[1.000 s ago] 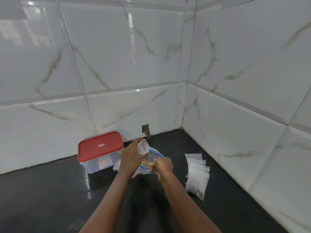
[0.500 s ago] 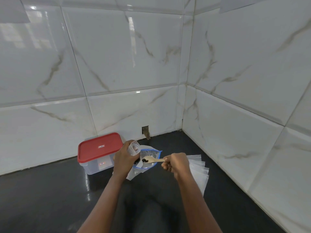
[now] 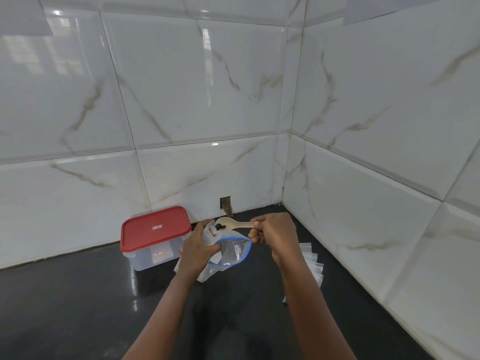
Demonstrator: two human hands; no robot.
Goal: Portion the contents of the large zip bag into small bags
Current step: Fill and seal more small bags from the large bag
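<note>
My left hand (image 3: pixel 198 249) grips a small clear bag (image 3: pixel 209 231) at its mouth, together with the rim of the large blue-edged zip bag (image 3: pixel 233 252), which hangs open below. In my right hand (image 3: pixel 275 233) is the handle of a wooden spoon (image 3: pixel 231 222). The spoon bowl, carrying a few dark pieces (image 3: pixel 220 226), is tipped at the small bag's mouth. My right forearm covers part of a fanned row of small clear bags (image 3: pixel 313 263) lying on the counter.
A clear plastic box with a red lid (image 3: pixel 155 227) stands to the left against the tiled wall. The black counter (image 3: pixel 78 307) ends in a tiled corner at the back right. A small hole (image 3: pixel 225 203) shows in the wall tile.
My right hand drew the spoon out of the large bag, lifted it with dark pieces on it and brought it to the mouth of the small bag in my left hand.
</note>
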